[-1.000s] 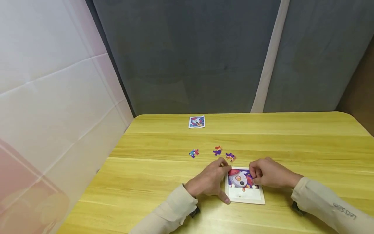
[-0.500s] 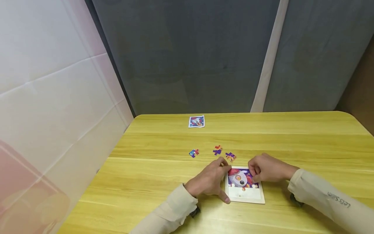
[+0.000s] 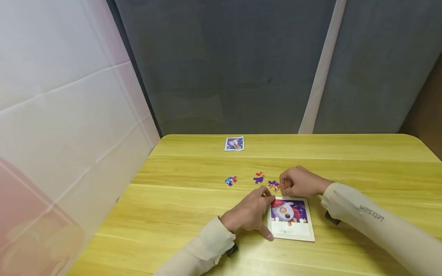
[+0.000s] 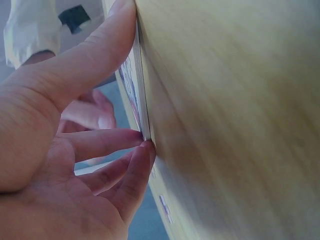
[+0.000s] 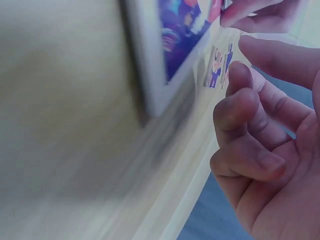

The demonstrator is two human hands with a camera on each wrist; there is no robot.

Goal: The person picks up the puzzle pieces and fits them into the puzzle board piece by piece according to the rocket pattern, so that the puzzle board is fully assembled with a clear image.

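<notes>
A left hand (image 3: 249, 215) braces the puzzle tray (image 3: 292, 218) at the near table (image 3: 345, 153) edge as the right hand (image 3: 299, 182), fingers curled and empty, nears a loose piece (image 3: 273, 185) just beyond that a clumsy pinch could flick away.

In the right wrist view the table (image 5: 65, 125) is smeared with motion blur, the puzzle frame (image 5: 150, 65) runs off the top edge, and the loose puzzle piece (image 5: 218, 64) is too soft to read its print; the right hand (image 5: 270, 130) is cut by the right and bottom edges, and whether its fingertips touch that piece cannot be told. In the left wrist view the left hand (image 4: 65, 150) spills past the left and bottom edges; the frame (image 4: 141, 90) shows only edge-on; the tabletop (image 4: 235, 120) is blurred; in the head view the far card (image 3: 234, 143) is too small to make out.
</notes>
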